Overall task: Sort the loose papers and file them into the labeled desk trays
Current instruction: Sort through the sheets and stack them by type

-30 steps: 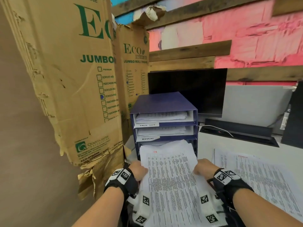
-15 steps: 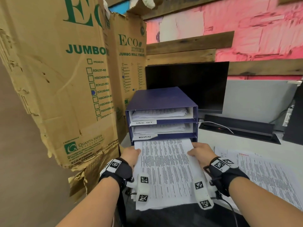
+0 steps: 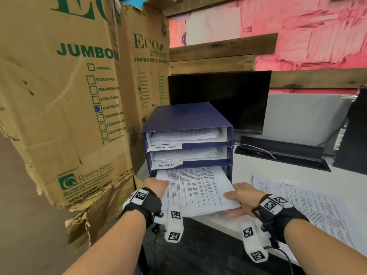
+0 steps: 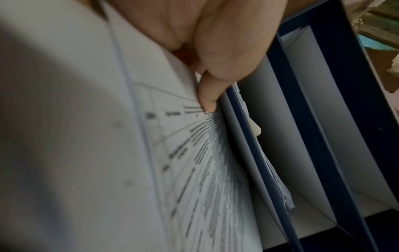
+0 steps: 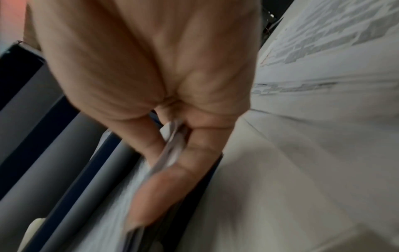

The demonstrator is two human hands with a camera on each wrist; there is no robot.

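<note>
A blue three-tier desk tray (image 3: 186, 118) stands on the white desk, its upper slots labelled "TASK LIST" (image 3: 165, 147) and "ADMIN" (image 3: 167, 165), both holding papers. A stack of printed papers (image 3: 195, 190) sits partly inside the bottom slot. My left hand (image 3: 156, 185) pinches the stack's left edge, its thumb (image 4: 207, 100) on the top sheet. My right hand (image 3: 241, 197) pinches the right edge, with the papers (image 5: 172, 146) squeezed between thumb and fingers.
More printed sheets (image 3: 309, 207) lie on the desk at the right. A dark monitor (image 3: 220, 100) stands behind the tray, with a black cable tray (image 3: 282, 153) beside it. Tall cardboard boxes (image 3: 65, 100) crowd the left side.
Both hands have pushed the paper stack forward, so more of it now lies inside the bottom slot. The camera has come closer to the tray.
</note>
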